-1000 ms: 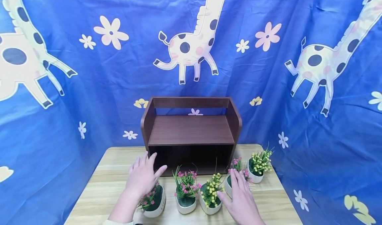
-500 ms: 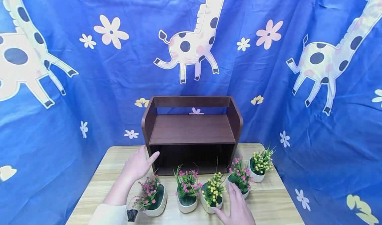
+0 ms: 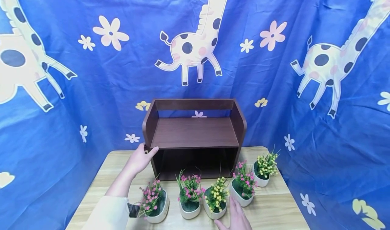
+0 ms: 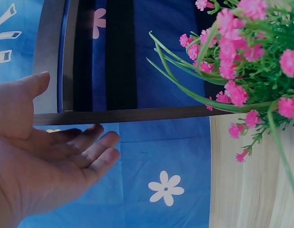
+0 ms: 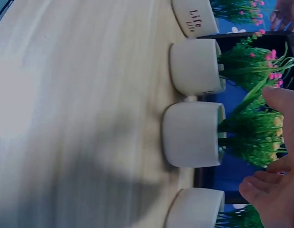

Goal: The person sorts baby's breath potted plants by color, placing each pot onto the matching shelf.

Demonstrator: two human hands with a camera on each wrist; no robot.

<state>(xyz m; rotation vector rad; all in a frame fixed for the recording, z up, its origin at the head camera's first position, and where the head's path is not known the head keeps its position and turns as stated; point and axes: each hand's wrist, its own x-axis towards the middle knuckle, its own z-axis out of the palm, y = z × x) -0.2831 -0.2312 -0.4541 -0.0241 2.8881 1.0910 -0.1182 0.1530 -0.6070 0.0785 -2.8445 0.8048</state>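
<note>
My left hand is at the left side panel of a dark brown shelf unit. Its thumb lies before the front edge and its fingers go behind the outer side, partly hidden. In the left wrist view, that hand has loosely bent fingers around the panel's edge; contact cannot be told. My right hand, fingers extended, hovers around a potted plant with yellow flowers. The right wrist view shows its thumb and fingers apart above the white pot, not clasping it. To its right stands a pink-flowered potted plant.
Another pink-flowered potted plant stands front centre, and one more at front left, below my left forearm. A second yellow-flowered potted plant is at the table's right edge. Blue giraffe-print curtain surrounds the wooden table.
My left hand has moved from above the front-left potted plant up to the shelf's left panel. The right hand has drawn back toward the table's front. The plants and shelf have stayed put.
</note>
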